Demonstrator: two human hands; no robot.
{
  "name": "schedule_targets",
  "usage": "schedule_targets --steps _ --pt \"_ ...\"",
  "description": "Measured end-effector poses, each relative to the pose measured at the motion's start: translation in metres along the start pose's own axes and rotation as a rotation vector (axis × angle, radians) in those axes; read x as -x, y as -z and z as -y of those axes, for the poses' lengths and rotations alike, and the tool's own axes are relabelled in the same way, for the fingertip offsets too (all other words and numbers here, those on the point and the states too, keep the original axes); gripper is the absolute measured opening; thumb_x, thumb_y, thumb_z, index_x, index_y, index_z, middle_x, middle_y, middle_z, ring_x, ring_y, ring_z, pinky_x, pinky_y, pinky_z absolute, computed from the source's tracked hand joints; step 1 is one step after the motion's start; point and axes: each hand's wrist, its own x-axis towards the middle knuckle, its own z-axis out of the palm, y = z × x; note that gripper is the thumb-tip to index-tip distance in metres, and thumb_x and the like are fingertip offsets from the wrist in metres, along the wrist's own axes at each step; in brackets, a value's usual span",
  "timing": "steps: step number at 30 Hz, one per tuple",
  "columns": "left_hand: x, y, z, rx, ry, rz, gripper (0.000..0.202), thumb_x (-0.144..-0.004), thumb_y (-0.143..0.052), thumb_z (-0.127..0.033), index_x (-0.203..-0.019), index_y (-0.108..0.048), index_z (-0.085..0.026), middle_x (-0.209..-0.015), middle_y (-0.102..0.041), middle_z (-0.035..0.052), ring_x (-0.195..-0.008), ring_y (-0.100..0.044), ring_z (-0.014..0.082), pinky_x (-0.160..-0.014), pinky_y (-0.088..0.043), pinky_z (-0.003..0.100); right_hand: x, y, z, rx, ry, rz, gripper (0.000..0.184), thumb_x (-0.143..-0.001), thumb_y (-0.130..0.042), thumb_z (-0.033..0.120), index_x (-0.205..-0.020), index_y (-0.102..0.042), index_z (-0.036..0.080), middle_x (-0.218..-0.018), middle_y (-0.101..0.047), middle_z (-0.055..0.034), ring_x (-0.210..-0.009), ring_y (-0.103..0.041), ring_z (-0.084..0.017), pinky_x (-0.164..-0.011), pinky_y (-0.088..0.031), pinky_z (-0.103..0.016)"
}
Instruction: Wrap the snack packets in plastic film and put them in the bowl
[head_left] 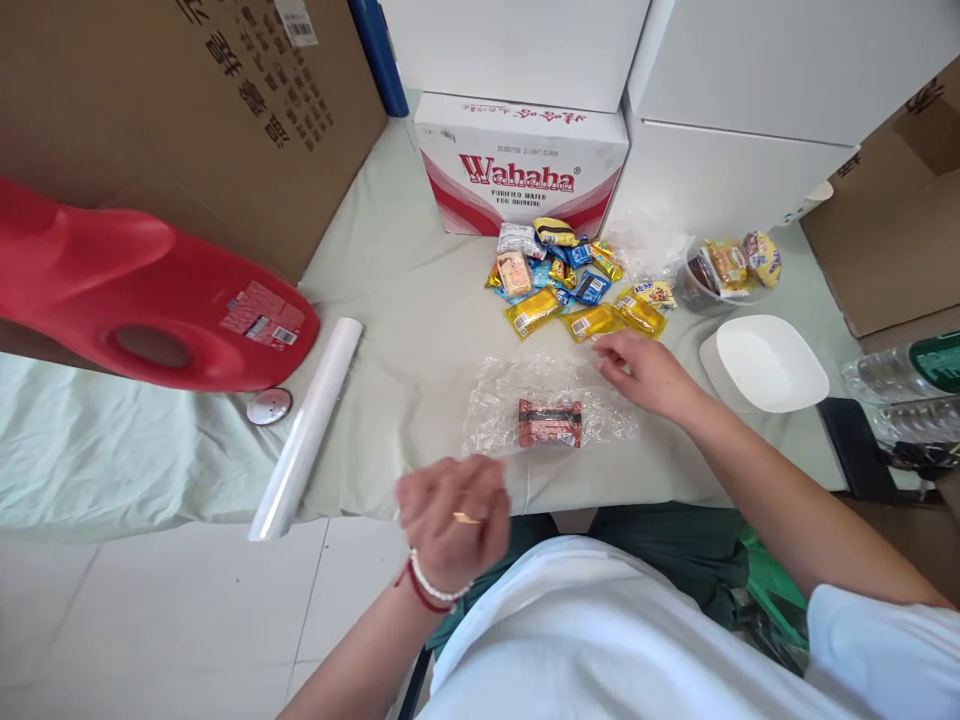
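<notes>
Nearest you, at 6 o'clock off the front edge of the desk (420, 330), your left hand (450, 520) is blurred. Its back is up and the fingers are curled under, so I cannot tell whether they pinch anything. Just past it, mid-desk, the brown pack (550, 423) lies in a crumpled sheet of clear film (495, 410). Your right hand (643, 375) rests on the film's 2 o'clock corner, fingers loosely apart and flat, gripping nothing.

**Risks:**
- The film looks thin and clingy. A tug from that one corner could bunch it on itself or drag the pack towards the front edge.
- Your right forearm lies close to the white bowl (772, 365) at 3 o'clock, and a wide sweep could shove it.
- The roll (307, 425) at 9 o'clock overhangs the desk edge, so a nudge could send it to the floor.

**Writing:**
- The label on the red jug (150, 290), on its side at 9 o'clock, is too small to read.
- The wrappers in the snack pile (570, 280) at 12 o'clock are also too small to read.
- Behind the pile, the white box (521, 165) reads "Wahaha" and "PURIFIED WATER FOR DRINKING" in red.
- The carton (225, 100) at 11 o'clock has upside-down Chinese characters that I cannot make out.
</notes>
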Motion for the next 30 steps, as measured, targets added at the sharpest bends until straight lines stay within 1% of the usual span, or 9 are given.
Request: schedule_targets --steps 2,4,6,8,12,18,22,25,30 --pt "-0.003 -0.012 -0.018 0.074 -0.095 0.257 0.043 -0.092 -0.057 -0.019 -0.132 -0.067 -0.03 -0.116 -0.079 0.0059 -0.097 -0.07 0.024 -0.087 -0.046 0.042 -0.02 -0.009 0.014 0.107 0.103 0.094 0.042 -0.099 -0.054 0.025 -0.138 -0.063 0.014 -0.13 -0.067 -0.0159 -0.121 -0.06 -0.03 -0.107 -0.045 -0.042" --pt "-0.008 -0.033 -0.025 0.054 -0.063 0.455 0.048 -0.096 -0.049 -0.016 -0.14 -0.065 -0.024 -0.132 -0.075 0.0092 -0.104 -0.069 0.026 -0.083 -0.045 0.042 -0.038 -0.025 0.025 0.201 0.164 0.162 0.058 -0.096 -0.059 0.024 -0.152 -0.051 0.011 -0.142 -0.062 -0.0184 -0.132 -0.053 -0.031 -0.113 -0.04 -0.042" --pt "-0.013 -0.054 -0.023 0.001 -0.012 0.582 0.05 -0.096 -0.045 -0.014 -0.141 -0.065 -0.02 -0.141 -0.07 0.0106 -0.108 -0.067 0.0283 -0.083 -0.045 0.044 -0.05 -0.04 0.033 0.28 0.167 0.207 0.072 -0.092 -0.066 0.023 -0.158 -0.042 0.006 -0.142 -0.062 -0.0211 -0.133 -0.051 -0.032 -0.113 -0.039 -0.041" --pt "-0.014 -0.067 -0.017 -0.03 0.014 0.648 0.051 -0.097 -0.043 -0.013 -0.143 -0.064 -0.02 -0.146 -0.067 0.0099 -0.112 -0.066 0.0296 -0.085 -0.046 0.046 -0.056 -0.048 0.037 0.316 0.121 0.248 0.066 -0.089 -0.068 0.021 -0.15 -0.052 0.004 -0.127 -0.069 -0.0209 -0.127 -0.055 -0.032 -0.106 -0.042 -0.038" --pt "-0.009 -0.07 -0.009 -0.028 -0.003 0.68 0.056 -0.098 -0.041 -0.014 -0.149 -0.059 -0.025 -0.152 -0.062 0.0084 -0.114 -0.064 0.0299 -0.09 -0.047 0.048 -0.054 -0.038 0.038 0.192 0.056 0.356 0.028 -0.094 -0.057 0.015 -0.115 -0.075 0.013 -0.102 -0.075 -0.0101 -0.103 -0.065 -0.023 -0.086 -0.045 -0.027" --pt "-0.006 -0.065 -0.013 -0.046 -0.045 0.679 0.057 -0.096 -0.042 -0.012 -0.148 -0.061 -0.025 -0.153 -0.061 0.008 -0.113 -0.064 0.0292 -0.088 -0.049 0.048 -0.018 -0.019 0.054 0.223 0.127 0.279 0.026 -0.097 -0.054 0.02 -0.108 -0.077 0.02 -0.109 -0.067 -0.0086 -0.088 -0.065 -0.019 -0.075 -0.042 -0.026" --pt "-0.004 -0.066 -0.017 -0.039 -0.042 0.672 0.051 -0.096 -0.044 -0.01 -0.139 -0.068 -0.023 -0.143 -0.068 0.0104 -0.111 -0.066 0.0286 -0.084 -0.052 0.045 0.022 -0.034 0.071 0.27 0.136 0.278 0.035 -0.101 -0.048 0.022 -0.127 -0.072 0.026 -0.114 -0.065 -0.0085 -0.08 -0.065 -0.018 -0.068 -0.042 -0.028" --pt "0.002 -0.068 -0.012 0.109 0.015 0.674 0.05 -0.093 -0.046 -0.009 -0.133 -0.072 -0.022 -0.133 -0.074 0.0114 -0.113 -0.068 0.0287 -0.089 -0.056 0.047 0.047 -0.056 0.075 0.19 0.127 0.248 0.045 -0.104 -0.042 0.02 -0.146 -0.06 0.025 -0.12 -0.064 -0.0101 -0.088 -0.065 -0.019 -0.075 -0.048 -0.028" --pt "0.015 -0.07 0.019 0.612 0.404 0.583 0.06 -0.089 -0.045 -0.015 -0.146 -0.061 -0.022 -0.15 -0.064 0.0072 -0.132 -0.064 0.023 -0.109 -0.056 0.044 0.072 -0.09 0.069 0.036 0.175 0.142 0.055 -0.106 -0.037 0.018 -0.161 -0.043 0.019 -0.126 -0.063 -0.0141 -0.111 -0.06 -0.024 -0.1 -0.051 -0.037"
